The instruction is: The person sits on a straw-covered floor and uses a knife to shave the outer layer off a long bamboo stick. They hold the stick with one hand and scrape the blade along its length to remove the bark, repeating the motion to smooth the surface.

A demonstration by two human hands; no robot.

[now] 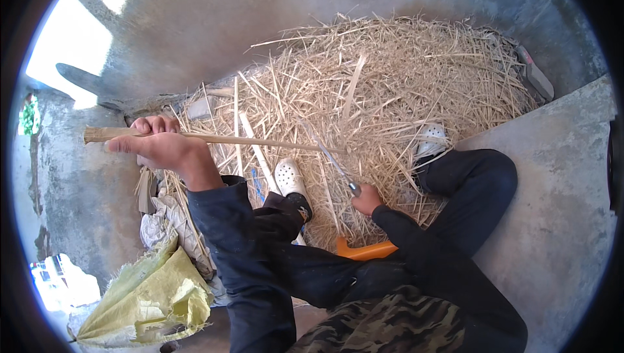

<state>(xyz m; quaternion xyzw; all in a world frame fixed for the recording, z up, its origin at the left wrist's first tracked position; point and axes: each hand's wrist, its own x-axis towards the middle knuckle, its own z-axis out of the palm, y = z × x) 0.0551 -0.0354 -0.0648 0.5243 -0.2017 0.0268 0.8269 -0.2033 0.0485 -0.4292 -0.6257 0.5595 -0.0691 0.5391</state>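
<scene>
Shaving a bamboo strip (214, 138), seemingly mid-stroke. Left hand (159, 148) clenching its grip around the strip's near end, holding it level above the heap of pale shavings (390, 86). Right hand (368, 198) closing its grip on the handle of a knife (331, 158), blade meeting the strip's far end. Sitting on an orange stool (364, 250), white clogs (290, 181) planted among the shavings. Next likely calling for steady drawing of the blade along the strip, away from the left fingers
</scene>
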